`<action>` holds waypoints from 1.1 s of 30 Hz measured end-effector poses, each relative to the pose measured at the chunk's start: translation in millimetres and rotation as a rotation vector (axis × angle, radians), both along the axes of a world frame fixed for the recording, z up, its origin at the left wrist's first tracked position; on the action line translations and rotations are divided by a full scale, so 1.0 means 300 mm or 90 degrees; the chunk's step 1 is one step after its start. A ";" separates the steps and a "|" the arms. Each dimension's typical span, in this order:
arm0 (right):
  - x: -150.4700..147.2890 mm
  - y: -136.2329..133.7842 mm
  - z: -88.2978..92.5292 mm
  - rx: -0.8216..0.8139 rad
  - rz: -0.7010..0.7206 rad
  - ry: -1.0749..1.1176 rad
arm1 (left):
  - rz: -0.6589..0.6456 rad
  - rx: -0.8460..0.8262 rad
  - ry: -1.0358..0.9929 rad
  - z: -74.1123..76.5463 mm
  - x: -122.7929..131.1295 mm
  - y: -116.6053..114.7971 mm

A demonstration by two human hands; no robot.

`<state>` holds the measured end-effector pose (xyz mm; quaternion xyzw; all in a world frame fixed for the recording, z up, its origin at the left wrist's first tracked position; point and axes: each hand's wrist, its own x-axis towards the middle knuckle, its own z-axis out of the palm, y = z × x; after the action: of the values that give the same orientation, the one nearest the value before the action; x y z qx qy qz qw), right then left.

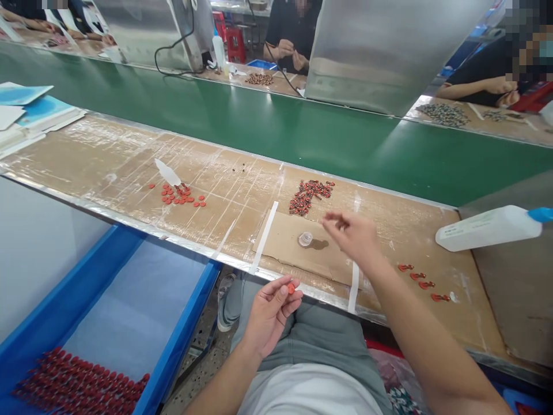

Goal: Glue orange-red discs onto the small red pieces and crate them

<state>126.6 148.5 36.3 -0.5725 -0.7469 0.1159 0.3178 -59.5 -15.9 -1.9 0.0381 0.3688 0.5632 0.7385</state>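
Note:
My left hand (274,308), palm up in front of the bench edge, pinches a small red disc (291,287) between thumb and fingers. Over the bench, my right hand (352,233) has its fingertips drawn together; anything between them is too small to make out. Just left of it, a small clear cup (305,239) stands on a cardboard sheet (285,253). Beyond the cup lies a pile of small red-and-dark parts (309,196). Several red pieces with stems (423,276) lie in a row near my right forearm.
Loose red discs (173,196) lie at left beside a white pointed piece (167,172). A blue-capped white bottle (488,227) lies at right. The blue bin (185,323) below holds rows of red pieces. A green belt (242,115) runs behind, with people working across it.

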 end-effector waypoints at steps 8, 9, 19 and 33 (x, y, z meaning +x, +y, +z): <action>-0.026 0.401 -0.144 -0.089 -0.052 -0.172 | 0.036 -0.019 0.000 -0.030 -0.057 -0.023; -0.026 0.413 -0.152 -0.095 -0.047 -0.177 | 0.040 -0.020 0.000 -0.035 -0.064 -0.025; 0.011 0.403 -0.147 -0.149 0.021 -0.169 | 0.040 0.008 -0.010 -0.056 -0.093 -0.026; 0.061 0.206 -0.158 -0.145 0.068 0.003 | 0.012 -0.002 -0.005 -0.047 -0.059 -0.036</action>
<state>144.9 210.4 -11.1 -0.5643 -0.7575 0.2177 0.2457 -77.1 -26.7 -16.1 0.0312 0.3667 0.5701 0.7345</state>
